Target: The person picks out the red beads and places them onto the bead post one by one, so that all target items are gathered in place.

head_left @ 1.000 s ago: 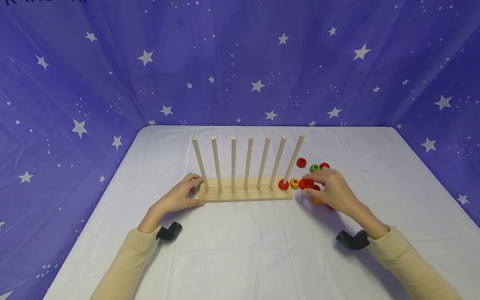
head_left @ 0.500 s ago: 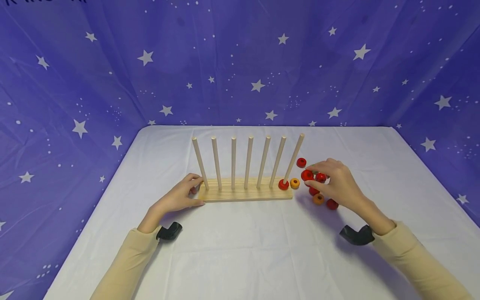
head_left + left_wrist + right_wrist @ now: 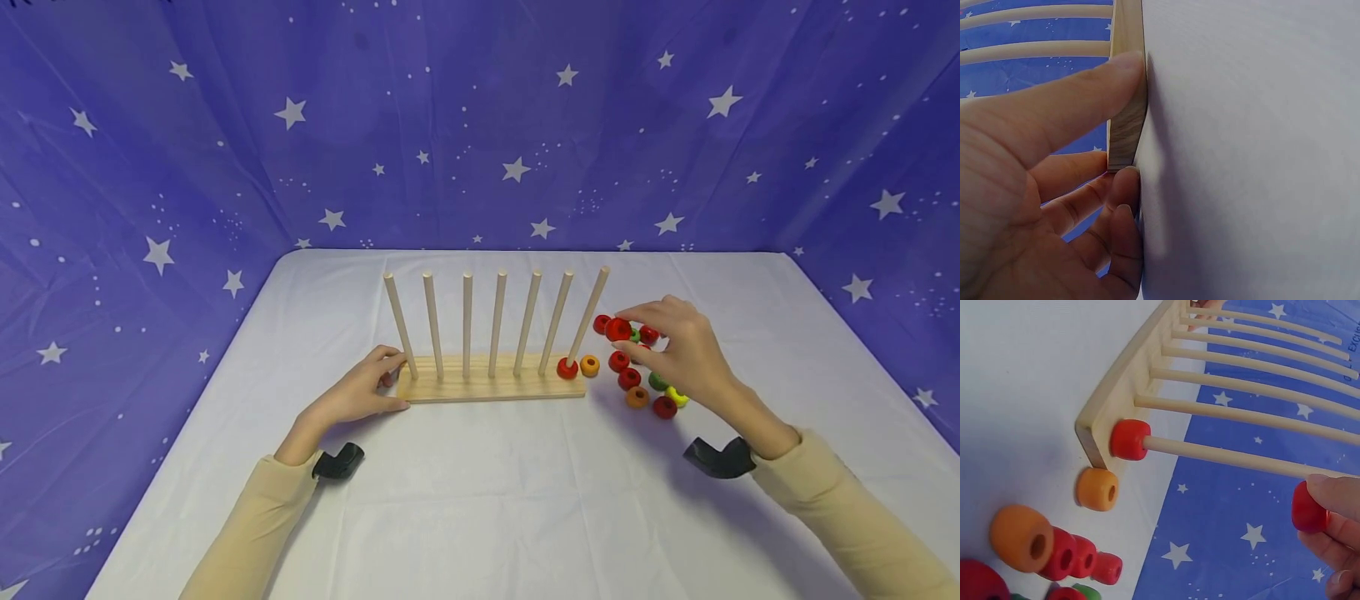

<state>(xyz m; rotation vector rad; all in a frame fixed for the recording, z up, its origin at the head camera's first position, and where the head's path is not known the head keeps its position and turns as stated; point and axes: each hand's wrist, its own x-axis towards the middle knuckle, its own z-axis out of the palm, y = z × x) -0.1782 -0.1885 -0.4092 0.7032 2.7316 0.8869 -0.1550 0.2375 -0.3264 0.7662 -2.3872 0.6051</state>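
A wooden peg board with several upright dowels stands mid-table. My left hand grips its left end; in the left wrist view the thumb lies along the near edge and the fingers reach round the end. One red bead sits at the foot of the rightmost dowel. To the right of that dowel, my right hand pinches another red bead between thumb and fingertips, raised above the loose beads. In the right wrist view this bead is near the dowel's upper part.
An orange bead lies just off the board's right end. Further right, several loose beads are scattered under the right hand, among them a dark red one, a yellow one and a green one. A starry purple cloth hangs behind.
My right hand has picked a red bead from the pile and lifted it up and away, uncovering more loose beads. The left hand and the board have stayed put.
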